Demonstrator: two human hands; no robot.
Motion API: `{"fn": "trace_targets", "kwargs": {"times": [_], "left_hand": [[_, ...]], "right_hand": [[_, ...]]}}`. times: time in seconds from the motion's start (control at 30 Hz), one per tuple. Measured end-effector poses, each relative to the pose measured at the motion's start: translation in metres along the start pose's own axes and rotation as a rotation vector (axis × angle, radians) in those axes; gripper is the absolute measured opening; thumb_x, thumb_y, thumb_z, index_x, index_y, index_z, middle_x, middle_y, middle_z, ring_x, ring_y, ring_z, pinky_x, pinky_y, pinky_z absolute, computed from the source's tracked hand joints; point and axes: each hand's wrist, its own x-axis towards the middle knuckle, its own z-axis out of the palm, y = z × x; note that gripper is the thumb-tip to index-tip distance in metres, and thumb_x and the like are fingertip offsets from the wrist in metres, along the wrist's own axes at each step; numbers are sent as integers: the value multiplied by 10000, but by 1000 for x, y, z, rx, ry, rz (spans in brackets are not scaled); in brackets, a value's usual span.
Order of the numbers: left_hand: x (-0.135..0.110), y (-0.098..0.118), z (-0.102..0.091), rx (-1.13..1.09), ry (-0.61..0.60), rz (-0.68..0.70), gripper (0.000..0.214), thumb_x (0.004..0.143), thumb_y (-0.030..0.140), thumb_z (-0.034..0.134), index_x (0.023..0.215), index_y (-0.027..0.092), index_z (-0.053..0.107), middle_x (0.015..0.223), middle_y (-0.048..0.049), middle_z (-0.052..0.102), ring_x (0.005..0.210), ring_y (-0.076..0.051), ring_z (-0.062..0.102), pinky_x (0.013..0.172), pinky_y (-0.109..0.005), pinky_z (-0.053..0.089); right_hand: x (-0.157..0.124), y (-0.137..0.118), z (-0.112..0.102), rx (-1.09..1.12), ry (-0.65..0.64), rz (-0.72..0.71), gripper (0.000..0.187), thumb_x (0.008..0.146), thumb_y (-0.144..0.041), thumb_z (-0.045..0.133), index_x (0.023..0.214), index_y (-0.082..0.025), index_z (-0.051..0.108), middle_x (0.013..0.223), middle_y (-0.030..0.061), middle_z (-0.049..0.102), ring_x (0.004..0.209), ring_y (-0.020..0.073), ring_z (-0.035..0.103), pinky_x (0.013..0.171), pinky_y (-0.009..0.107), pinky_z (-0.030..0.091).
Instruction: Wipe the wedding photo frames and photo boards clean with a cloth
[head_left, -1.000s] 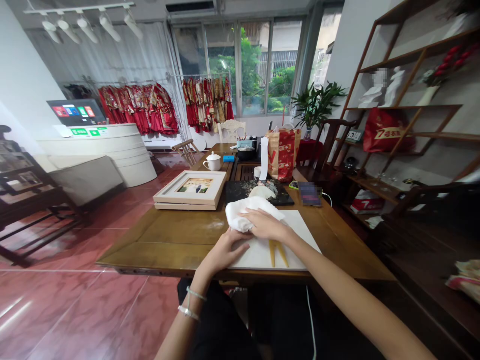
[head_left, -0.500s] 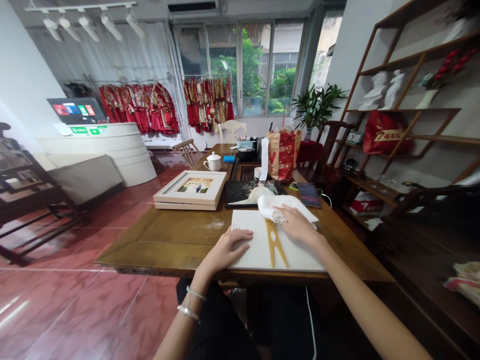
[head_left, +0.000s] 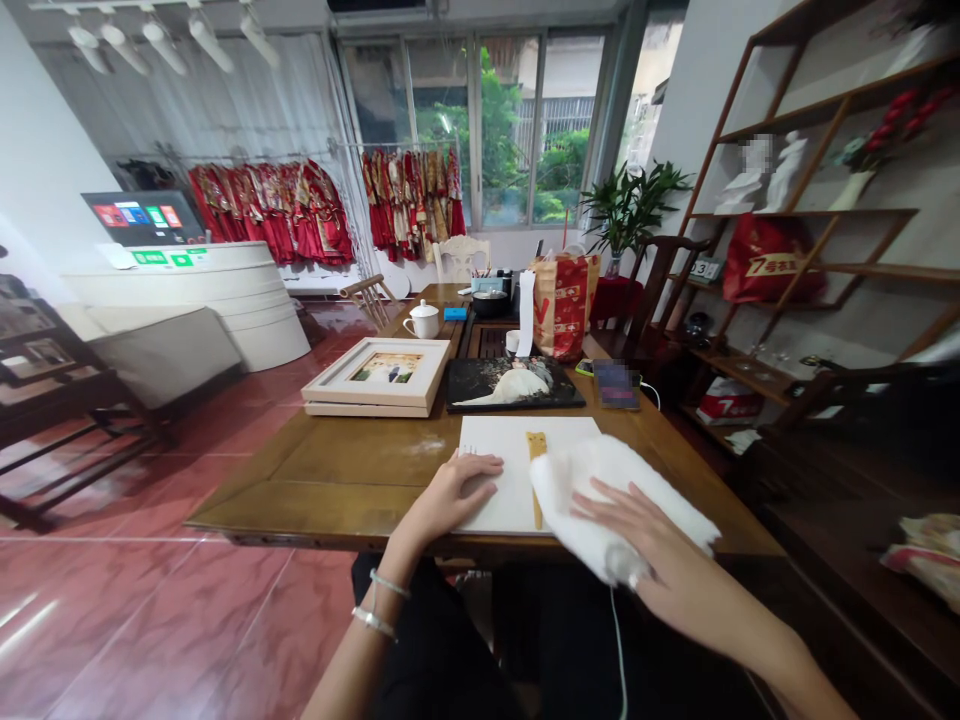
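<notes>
A white board (head_left: 491,503) lies at the table's front edge, with small dark marks near its upper left. My left hand (head_left: 455,490) rests flat on the board's left side, fingers stretched out. A white cloth (head_left: 667,470), probably a towel, is in my right hand (head_left: 626,520). My fingers spread over the cloth and part of it bunches at the palm. The cloth hangs over the board's right side and hides its lower right. A flat yellow piece (head_left: 536,447), shaped like a figure with two legs, lies on the board, partly under the cloth.
Behind the board is a dark picture panel (head_left: 465,388). Framed pictures (head_left: 337,385) are stacked to its left. Beyond stand a white lidded cup (head_left: 425,322) and a red-and-brown paper bag (head_left: 561,310). A phone (head_left: 616,385) with a cable lies right. The wooden table (head_left: 300,500) holds all these.
My right hand has swept the white cloth from the board's far edge toward me and to the right. The cloth now covers part of the yellow piece. My left hand stays on the board.
</notes>
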Motion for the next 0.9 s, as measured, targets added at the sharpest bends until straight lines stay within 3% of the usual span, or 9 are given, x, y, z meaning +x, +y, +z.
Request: {"fn": "trace_targets", "kwargs": {"times": [0.1, 0.17, 0.27, 0.33, 0.4, 0.57, 0.7, 0.9], "left_hand": [[0, 0, 1, 9, 14, 24, 233, 849, 232, 572, 1059, 199, 667, 1152, -84, 686, 1144, -235, 595, 1103, -453, 290], [0, -1, 1, 9, 20, 35, 232, 845, 225, 573, 1055, 196, 668, 1146, -84, 689, 1138, -234, 599, 1092, -444, 310], [0, -3, 0, 1, 13, 47, 234, 843, 216, 569, 1054, 189, 667, 1151, -88, 686, 1144, -230, 594, 1064, -429, 355], [0, -4, 0, -2, 9, 53, 235, 843, 211, 568, 1054, 182, 666, 1155, -91, 684, 1147, -228, 592, 1052, -422, 371], [0, -5, 0, -3, 7, 53, 233, 844, 210, 568, 1053, 181, 666, 1154, -92, 684, 1144, -228, 594, 1060, -426, 361], [1, -4, -1, -18, 9, 45, 233, 843, 228, 575, 1051, 185, 671, 1152, -93, 686, 1144, -233, 594, 1051, -428, 377], [1, -3, -1, -13, 9, 31, 219, 847, 234, 573, 1035, 187, 676, 1146, -91, 689, 1133, -234, 602, 1066, -438, 355], [-1, -1, -1, -13, 30, 44, 220, 848, 230, 574, 1039, 194, 677, 1125, -89, 697, 1125, -233, 604, 1054, -435, 368]], "right_hand": [[-27, -5, -7, 102, -107, -51, 715, 719, -73, 425, 1369, -370, 434, 1462, -73, 374, 1393, 202, 228, 1167, 464, 121], [-24, -2, -14, 140, -145, -20, 613, 767, -119, 457, 1324, -371, 495, 1455, -66, 392, 1384, 219, 253, 1158, 456, 170], [9, 9, -19, 143, -74, 63, 522, 827, -282, 528, 1346, -318, 482, 1486, -13, 352, 1379, 259, 265, 1129, 449, 247], [41, 20, -17, 69, 1, 54, 560, 840, -326, 530, 1388, -274, 429, 1513, 26, 300, 1389, 258, 240, 1136, 442, 214], [73, 30, -14, -63, 45, 51, 581, 817, -258, 533, 1389, -253, 429, 1525, 54, 270, 1405, 258, 185, 1150, 463, 121], [119, 39, -8, -189, 101, 205, 628, 816, -200, 471, 1430, -255, 352, 1529, 79, 249, 1409, 301, 137, 1123, 540, 117], [98, 22, -2, -177, 49, 159, 699, 752, -133, 467, 1429, -268, 354, 1533, 62, 240, 1414, 292, 111, 1124, 544, 91], [8, -25, -4, -6, -128, -19, 861, 693, -51, 440, 1445, -411, 227, 1541, -92, 130, 1416, 233, 19, 1141, 538, 38]]}}
